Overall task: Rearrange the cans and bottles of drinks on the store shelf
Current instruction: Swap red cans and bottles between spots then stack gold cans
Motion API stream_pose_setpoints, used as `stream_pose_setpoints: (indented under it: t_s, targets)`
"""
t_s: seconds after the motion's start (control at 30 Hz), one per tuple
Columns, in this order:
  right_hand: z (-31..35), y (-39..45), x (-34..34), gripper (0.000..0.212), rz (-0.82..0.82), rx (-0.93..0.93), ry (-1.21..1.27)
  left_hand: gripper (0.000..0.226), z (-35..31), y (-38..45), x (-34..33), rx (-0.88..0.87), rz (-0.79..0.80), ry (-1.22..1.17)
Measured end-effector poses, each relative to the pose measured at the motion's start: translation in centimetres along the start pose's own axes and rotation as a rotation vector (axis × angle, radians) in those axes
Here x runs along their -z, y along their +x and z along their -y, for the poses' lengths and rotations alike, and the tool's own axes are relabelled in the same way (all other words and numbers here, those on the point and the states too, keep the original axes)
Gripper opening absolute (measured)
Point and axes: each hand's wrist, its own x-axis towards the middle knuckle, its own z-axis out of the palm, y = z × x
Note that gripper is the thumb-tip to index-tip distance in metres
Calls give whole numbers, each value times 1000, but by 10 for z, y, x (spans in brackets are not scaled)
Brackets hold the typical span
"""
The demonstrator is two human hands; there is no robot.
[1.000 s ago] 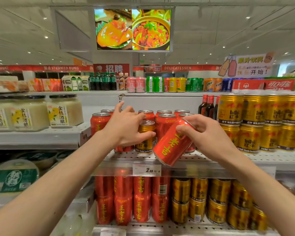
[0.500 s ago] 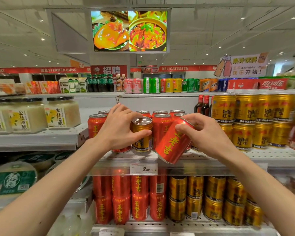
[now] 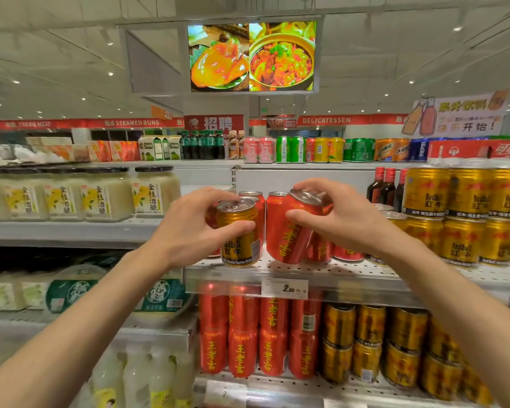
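Note:
A gold Red Bull can (image 3: pixel 239 231) stands among red herbal tea cans on the middle shelf (image 3: pixel 295 273), and my left hand (image 3: pixel 189 228) grips it from the left. My right hand (image 3: pixel 342 216) holds a red can (image 3: pixel 292 231) by its top, tilted, its base touching or just above the shelf. More red cans (image 3: pixel 255 201) stand behind, partly hidden by my hands. Stacked gold Red Bull cans (image 3: pixel 460 219) fill the shelf's right part.
Jars of pale rice drink (image 3: pixel 106 195) line the left shelf. Below are rows of red cans (image 3: pixel 256 337) and gold cans (image 3: pixel 395 346). Dark bottles (image 3: pixel 384 185) stand behind the gold stack. A price tag (image 3: pixel 284 288) hangs on the shelf edge.
My left hand has drawn the gold can forward to the shelf front. My right hand has brought the tilted red can further upright and closer to the row.

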Motion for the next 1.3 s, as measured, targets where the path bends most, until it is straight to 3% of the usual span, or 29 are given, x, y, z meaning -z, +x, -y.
stream_pose_setpoints:
  t_s: [0.2, 0.5, 0.8, 0.97, 1.17, 1.3]
  targets:
    - [16, 24, -21, 59, 67, 139, -208, 73, 14, -16, 16, 71, 16, -19]
    - [5, 46, -34, 52, 126, 124, -431, 50, 20, -26, 8, 102, 41, -34]
    - [3, 40, -38, 45, 99, 116, -391, 60, 23, -27, 2, 106, 44, -50]
    - [-2, 33, -41, 47, 77, 138, -388, 54, 23, -31, 3, 109, 32, -89]
    - [-14, 8, -35, 53, -24, 104, -375, 59, 20, -34, 0, 113, 16, -191]
    - [-22, -27, -20, 43, -185, 50, -328, 50, 13, -32, -14, 96, -1, -256]
